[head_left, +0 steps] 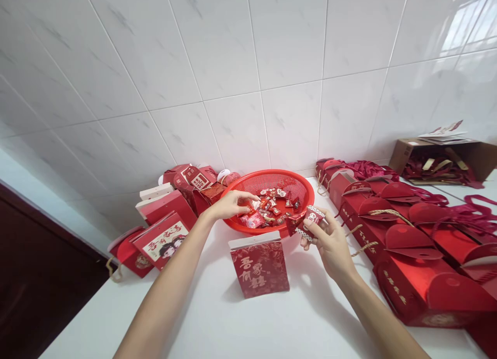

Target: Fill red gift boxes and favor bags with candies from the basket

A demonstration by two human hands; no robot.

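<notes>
A red plastic mesh basket point(306, 190) holds wrapped candies point(277, 198), several in red, white and pink wrappers. My left hand point(233, 204) reaches over the basket's left rim, its thumb and fingers apart above the candies. In my right hand point(330, 240), just off the basket's right side, is a small red packet with a white dotted border point(312, 218); a shiny red wrapper sticks out beside it. Between my forearms a red paper gift box point(260, 268) with gold Chinese characters stands upright, a pale edge along its top.
Rows of closed red gift boxes point(407, 266) with rope handles fill the right side. Behind them, a cardboard box point(399, 159) holds dark red ribbons. More red boxes and bags point(166, 240) stand at the left. The white table point(205, 317) meets a tiled wall point(233, 131).
</notes>
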